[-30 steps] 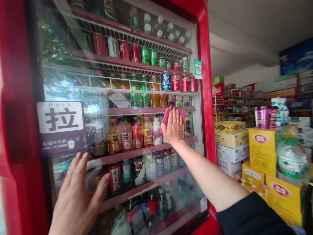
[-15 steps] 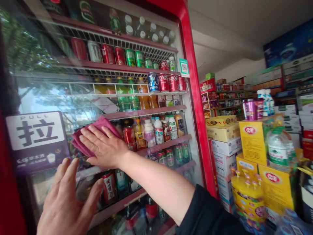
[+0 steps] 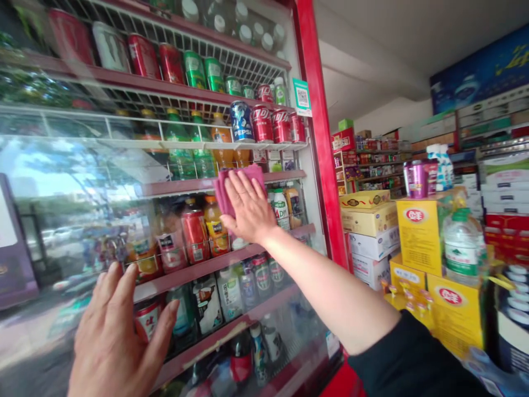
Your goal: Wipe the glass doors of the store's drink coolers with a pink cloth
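Flat against the glass door [image 3: 95,220] of a drinks fridge, my right hand [image 3: 248,207] holds a folded pink cloth [image 3: 223,193] under its palm and fingers. Behind the glass around it stand a Pepsi can [image 3: 242,121], red cola cans [image 3: 263,123] and a white-and-green bottle [image 3: 281,208]. My left hand [image 3: 119,336] is raised at the lower left, fingers and thumb spread, holding nothing. It is in front of the lower shelves; whether it touches the glass I cannot tell. A red can [image 3: 146,318] shows partly behind it.
A red door frame [image 3: 318,138] edges the fridge. To its right stand stacked cartons [image 3: 370,220], yellow boxes [image 3: 419,231] and a large water bottle [image 3: 460,245]. Shop shelves [image 3: 382,157] run farther back. A purple-and-white sticker [image 3: 12,248] is at the left edge.
My right hand and the cloth have moved right across the glass. The view has shifted right and closer, so the sticker is mostly out of sight. My left hand remains raised and spread.
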A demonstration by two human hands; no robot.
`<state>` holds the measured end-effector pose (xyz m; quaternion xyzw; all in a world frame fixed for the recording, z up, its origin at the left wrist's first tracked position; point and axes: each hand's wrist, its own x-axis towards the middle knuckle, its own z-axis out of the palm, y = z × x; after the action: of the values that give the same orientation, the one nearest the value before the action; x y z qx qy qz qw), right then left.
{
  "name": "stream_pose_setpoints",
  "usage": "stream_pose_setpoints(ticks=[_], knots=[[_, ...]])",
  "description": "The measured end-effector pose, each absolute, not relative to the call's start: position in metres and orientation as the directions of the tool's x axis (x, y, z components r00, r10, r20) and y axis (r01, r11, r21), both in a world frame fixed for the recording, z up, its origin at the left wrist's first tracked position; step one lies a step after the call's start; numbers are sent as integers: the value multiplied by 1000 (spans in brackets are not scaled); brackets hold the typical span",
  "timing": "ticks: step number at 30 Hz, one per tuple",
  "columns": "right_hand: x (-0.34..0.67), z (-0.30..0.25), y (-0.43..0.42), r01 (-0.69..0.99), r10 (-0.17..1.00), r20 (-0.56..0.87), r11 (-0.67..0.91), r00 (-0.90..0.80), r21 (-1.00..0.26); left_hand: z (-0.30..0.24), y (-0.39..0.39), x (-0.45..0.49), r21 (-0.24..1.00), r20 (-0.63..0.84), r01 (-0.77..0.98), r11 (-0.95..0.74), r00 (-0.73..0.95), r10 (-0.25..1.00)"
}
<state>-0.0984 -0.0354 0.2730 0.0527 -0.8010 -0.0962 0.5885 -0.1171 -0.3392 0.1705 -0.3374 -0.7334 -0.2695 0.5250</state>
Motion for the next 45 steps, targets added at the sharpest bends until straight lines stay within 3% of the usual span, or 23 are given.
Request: stream_pose_setpoints(ticks=[5,8,11,16,18,21,32,45], knots=[[-89,267,22,187,146,968,976,-204,-108,172,-344,-116,34,956,784,620,-206,208],[-93,267,1,185,232,958,962,-171,-200,179,-346,-116,9,957,782,623,-187,220],[-102,266,-53,90,77,967,994,-243,-57,190,-345,-114,-7,964,775,632,-163,211],[-109,262,-128,-102,-456,821,887,-342,451,202,-336,-106,-41,972,782,622,-114,207],[-107,261,-136,-118,-538,767,837,-349,534,202,-332,-103,-53,973,786,616,-99,210],[-103,263,-124,-107,-544,760,832,-355,544,199,-325,-101,-52,970,785,618,-108,219],[-88,264,21,42,-233,936,967,-263,252,177,-301,-111,-70,958,811,581,-108,266],[-54,206,168,275,94,973,961,-212,-33,167,-304,-114,-47,945,812,582,-154,290]])
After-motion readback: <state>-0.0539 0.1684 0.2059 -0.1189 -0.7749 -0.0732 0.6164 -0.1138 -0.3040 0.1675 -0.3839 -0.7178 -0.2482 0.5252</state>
